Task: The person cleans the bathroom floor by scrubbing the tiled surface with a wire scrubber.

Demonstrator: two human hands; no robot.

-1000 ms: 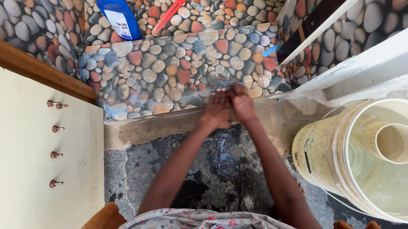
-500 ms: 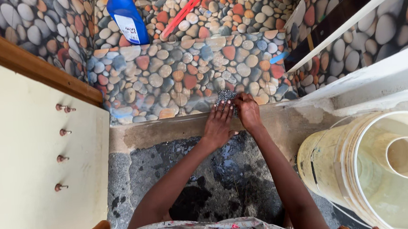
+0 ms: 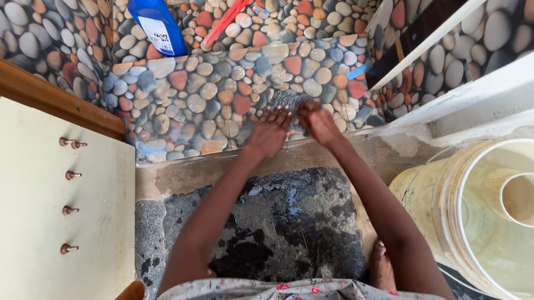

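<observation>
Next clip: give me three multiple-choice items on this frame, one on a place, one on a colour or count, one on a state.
1. Where is the grey scrubbing pad?
A. in the bucket
B. against the pebble-patterned wall
C. on the door

2. What colour is the bottle on the ledge?
A. blue
B. green
C. white

3. How is the dark floor patch?
A. dusty
B. covered by a mat
C. wet

Answers:
1 B: the left hand and right hand press it to the wall above the floor edge.
2 A: its body is blue with a pale label.
3 C: it glistens, while the bucket stands to the right.
</observation>
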